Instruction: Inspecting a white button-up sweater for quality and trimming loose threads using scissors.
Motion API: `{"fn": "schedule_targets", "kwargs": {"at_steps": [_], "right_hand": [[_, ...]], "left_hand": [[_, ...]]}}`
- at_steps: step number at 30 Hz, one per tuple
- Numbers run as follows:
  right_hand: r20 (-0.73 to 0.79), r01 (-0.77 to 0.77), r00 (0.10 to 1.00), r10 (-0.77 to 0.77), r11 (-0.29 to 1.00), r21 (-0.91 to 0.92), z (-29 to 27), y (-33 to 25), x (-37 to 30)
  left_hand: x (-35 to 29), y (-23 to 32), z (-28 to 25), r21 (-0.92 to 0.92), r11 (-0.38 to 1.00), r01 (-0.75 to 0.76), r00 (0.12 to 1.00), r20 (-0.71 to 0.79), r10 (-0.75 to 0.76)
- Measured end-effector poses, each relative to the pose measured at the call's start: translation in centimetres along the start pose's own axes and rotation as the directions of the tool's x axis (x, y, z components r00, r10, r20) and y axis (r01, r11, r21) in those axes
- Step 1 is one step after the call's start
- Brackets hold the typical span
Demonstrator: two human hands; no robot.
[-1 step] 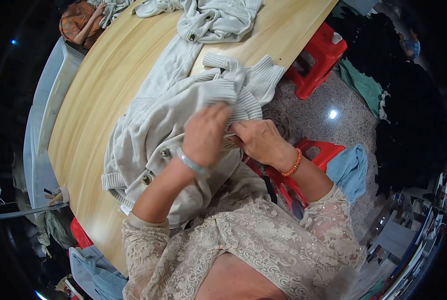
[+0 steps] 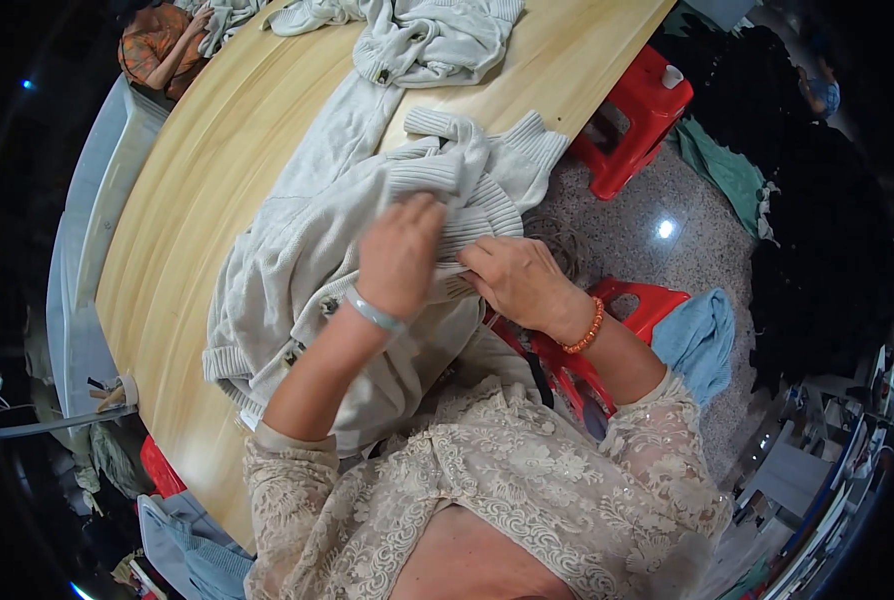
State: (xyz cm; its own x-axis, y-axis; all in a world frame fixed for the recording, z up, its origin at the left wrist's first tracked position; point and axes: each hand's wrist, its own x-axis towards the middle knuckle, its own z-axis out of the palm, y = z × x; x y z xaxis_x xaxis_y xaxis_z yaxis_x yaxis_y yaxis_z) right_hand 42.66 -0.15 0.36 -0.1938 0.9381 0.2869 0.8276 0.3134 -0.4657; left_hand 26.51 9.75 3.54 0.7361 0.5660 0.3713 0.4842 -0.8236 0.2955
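Note:
A cream knitted cardigan (image 2: 297, 250) with ribbed bands and dark buttons (image 2: 293, 356) lies bunched over the table edge and down onto my lap. My right hand (image 2: 522, 280) pinches its ribbed band (image 2: 492, 212), with thumb and fingertips pressed together. To its left, my left hand (image 2: 402, 255) is blurred by motion. Its fingers curl in at a folded-over ribbed strip (image 2: 422, 178) of the same cardigan. A sleeve with a ribbed cuff (image 2: 535, 142) stretches past both hands towards the table's right edge.
Another cream knit garment (image 2: 437, 45) lies farther up the wooden table (image 2: 177, 270). Red stools (image 2: 639, 110) stand to the right, with blue cloth (image 2: 702, 345) on the nearer one. Dark fabric (image 2: 797, 200) is heaped beyond. A person (image 2: 162, 45) handles pale cloth at far left.
My left hand has shifted slightly left and away from me, and the folded ribbed strip has moved along with it. My right hand has barely moved.

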Motion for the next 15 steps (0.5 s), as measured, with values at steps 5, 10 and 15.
{"fn": "schedule_targets", "kwargs": {"at_steps": [5,10,15], "right_hand": [[-0.033,0.045,0.998,-0.047,0.997,-0.068,-0.7,0.4,0.5],[-0.009,-0.092,0.996,0.091,0.988,-0.123,-1.3,0.7,1.4],[-0.094,-0.026,0.995,0.027,1.0,0.008,-0.7,1.4,1.8]], "left_hand": [[0.5,-3.2,-0.2,-0.05,0.98,0.195,0.973,0.139,-0.186],[0.8,-3.0,0.6,-0.117,0.963,0.241,0.961,0.166,-0.22],[1.5,-3.2,1.3,-0.173,0.933,0.317,0.941,0.183,-0.285]]}}
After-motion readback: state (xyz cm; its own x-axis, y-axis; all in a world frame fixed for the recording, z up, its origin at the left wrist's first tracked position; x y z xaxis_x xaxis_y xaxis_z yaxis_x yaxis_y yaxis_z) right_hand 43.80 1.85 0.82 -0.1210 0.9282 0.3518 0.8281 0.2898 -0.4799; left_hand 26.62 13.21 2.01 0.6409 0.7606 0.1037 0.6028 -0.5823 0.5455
